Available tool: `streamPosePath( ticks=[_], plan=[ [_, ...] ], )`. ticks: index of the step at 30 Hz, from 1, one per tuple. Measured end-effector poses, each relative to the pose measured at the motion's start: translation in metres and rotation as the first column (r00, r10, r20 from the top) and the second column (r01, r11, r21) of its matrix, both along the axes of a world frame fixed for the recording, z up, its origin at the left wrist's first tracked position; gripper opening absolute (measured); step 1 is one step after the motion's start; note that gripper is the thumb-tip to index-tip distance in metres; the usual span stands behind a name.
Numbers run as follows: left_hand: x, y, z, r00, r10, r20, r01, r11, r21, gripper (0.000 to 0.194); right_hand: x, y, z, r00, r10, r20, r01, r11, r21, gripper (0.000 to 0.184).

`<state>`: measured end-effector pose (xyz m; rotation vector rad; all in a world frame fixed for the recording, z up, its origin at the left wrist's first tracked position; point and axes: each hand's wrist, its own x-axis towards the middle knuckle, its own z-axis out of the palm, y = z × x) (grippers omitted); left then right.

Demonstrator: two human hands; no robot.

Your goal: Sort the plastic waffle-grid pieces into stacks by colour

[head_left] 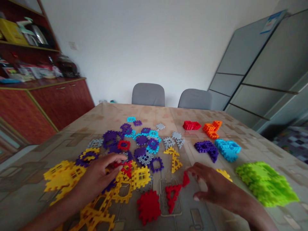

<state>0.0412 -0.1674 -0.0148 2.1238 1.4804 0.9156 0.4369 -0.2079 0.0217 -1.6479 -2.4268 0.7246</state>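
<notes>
Right hand (208, 183) has a small red piece (185, 180) at its fingertips (189, 171).

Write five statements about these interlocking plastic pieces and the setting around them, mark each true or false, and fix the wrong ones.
1. The lime-green pieces lie to the right of the right hand. True.
2. The piece at that hand's fingertips is purple. False: it is a small red triangular piece.
3. The left hand is nearer the yellow window piece than the orange pieces. True.
4. A cyan square piece lies at the near side, between the two forearms. False: a red square piece lies there.
5. The chairs beyond the table are red. False: the two chairs are gray.
</notes>
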Motion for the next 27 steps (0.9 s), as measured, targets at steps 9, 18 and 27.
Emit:
streamPosePath(
  ticks=[9, 18, 27],
  plan=[
    [-0.001, -0.001, 0.004, 0.996, -0.011, -0.090, 0.016, 0.999, 0.052, 0.028, -0.008, 0.004, -0.009, 0.989, 0.127, -0.081, -0.122, 0.990, 0.067, 0.042],
    [-0.005, 0.005, -0.004, 0.992, -0.017, -0.125, 0.025, 0.998, 0.062, 0.030, -0.025, 0.008, -0.019, 0.977, 0.187, -0.104, -0.174, 0.977, 0.120, 0.026],
    [-0.026, 0.011, 0.019, 0.997, 0.072, -0.012, -0.072, 0.997, -0.012, 0.033, -0.021, 0.011, -0.012, 0.982, 0.188, 0.012, -0.187, 0.963, 0.195, 0.018]
  ],
)
